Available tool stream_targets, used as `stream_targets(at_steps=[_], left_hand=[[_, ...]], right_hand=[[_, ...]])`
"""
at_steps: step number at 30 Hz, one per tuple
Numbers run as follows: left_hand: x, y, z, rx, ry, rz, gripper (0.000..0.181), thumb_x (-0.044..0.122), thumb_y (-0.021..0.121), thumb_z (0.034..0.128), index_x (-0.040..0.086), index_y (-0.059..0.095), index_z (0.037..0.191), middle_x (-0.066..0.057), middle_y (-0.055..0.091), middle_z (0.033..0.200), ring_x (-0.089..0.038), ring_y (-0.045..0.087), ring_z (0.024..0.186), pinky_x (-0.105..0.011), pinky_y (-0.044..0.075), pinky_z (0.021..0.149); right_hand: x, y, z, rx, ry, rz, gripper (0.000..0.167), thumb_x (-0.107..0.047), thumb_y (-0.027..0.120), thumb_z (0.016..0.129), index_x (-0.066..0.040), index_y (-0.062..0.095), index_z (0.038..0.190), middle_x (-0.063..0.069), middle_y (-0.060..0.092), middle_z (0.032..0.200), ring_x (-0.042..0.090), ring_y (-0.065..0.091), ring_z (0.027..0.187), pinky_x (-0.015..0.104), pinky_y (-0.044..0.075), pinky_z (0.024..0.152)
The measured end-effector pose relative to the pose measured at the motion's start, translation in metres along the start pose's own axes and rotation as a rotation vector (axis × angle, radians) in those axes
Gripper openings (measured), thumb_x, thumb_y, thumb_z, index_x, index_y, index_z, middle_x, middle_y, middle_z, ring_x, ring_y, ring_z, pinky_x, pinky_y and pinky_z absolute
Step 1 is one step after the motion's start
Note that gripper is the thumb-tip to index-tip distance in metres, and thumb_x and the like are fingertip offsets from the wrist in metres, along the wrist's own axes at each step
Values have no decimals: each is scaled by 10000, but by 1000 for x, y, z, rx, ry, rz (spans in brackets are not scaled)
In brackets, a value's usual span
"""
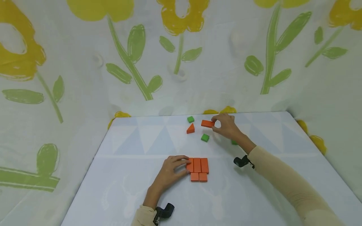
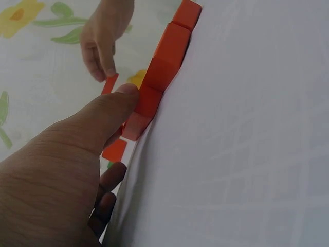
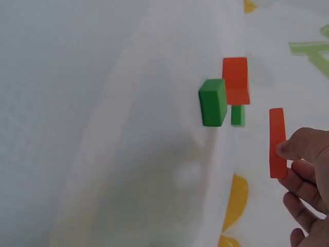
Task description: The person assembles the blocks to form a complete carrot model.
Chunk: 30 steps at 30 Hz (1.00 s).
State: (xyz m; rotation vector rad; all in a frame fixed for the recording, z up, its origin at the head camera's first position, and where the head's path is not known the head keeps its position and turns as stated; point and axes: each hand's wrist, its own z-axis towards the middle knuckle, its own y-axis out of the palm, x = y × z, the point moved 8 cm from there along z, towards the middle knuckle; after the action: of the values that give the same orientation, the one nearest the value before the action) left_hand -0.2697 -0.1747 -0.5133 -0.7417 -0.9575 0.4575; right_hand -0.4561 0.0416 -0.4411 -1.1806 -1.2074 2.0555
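On the table, several orange blocks lie flat together, with upright rectangles in a row and two smaller pieces along their near side. My left hand holds the leftmost rectangle, thumb at its near corner and fingers at its left edge. In the left wrist view the thumb touches the orange row; the fingertips behind it are partly hidden. Farther back, my right hand pinches an orange rectangular block by its right end, between thumb and fingers. The right wrist view shows that orange block held on edge.
Near the raised block lie an orange triangular block, a green block and another green block. A third green block is partly hidden by the right forearm. Flower-patterned cloth hangs behind the table.
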Motion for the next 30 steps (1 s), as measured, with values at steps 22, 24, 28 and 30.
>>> stream_targets(at_steps=[22, 24, 28, 30], left_hand=[[1, 0, 0, -7, -6, -18, 344, 291, 777, 892, 213, 724, 1222, 61, 607, 1328, -201, 510, 1206, -501, 407, 998], [1, 0, 0, -11, -2, -20, 348, 296, 777, 892, 216, 722, 1226, 58, 606, 1332, -196, 509, 1205, -494, 407, 999], [-1, 1, 0, -9, 7, -20, 349, 305, 772, 896, 222, 718, 1230, 65, 602, 1334, -193, 507, 1205, -489, 410, 999], [-2, 1, 0, -6, 7, -19, 347, 313, 767, 899, 227, 717, 1232, 75, 599, 1335, -190, 505, 1206, -489, 410, 1000]], right_hand=[[-55, -14, -85, 39, -169, 45, 292, -140, 810, 828, -122, 702, 1099, -9, 683, 1036, 245, 510, 1110, 549, 291, 958], [-61, -14, -92, 42, -191, 37, 288, -143, 817, 819, -135, 704, 1084, -26, 677, 1016, 227, 513, 1096, 521, 291, 943], [-75, -15, -106, 56, -243, 37, 283, -136, 824, 807, -141, 704, 1063, -43, 667, 1000, 217, 517, 1090, 501, 281, 928], [-81, -15, -112, 58, -266, 42, 286, -139, 828, 803, -143, 702, 1060, -51, 662, 998, 211, 517, 1090, 497, 279, 926]])
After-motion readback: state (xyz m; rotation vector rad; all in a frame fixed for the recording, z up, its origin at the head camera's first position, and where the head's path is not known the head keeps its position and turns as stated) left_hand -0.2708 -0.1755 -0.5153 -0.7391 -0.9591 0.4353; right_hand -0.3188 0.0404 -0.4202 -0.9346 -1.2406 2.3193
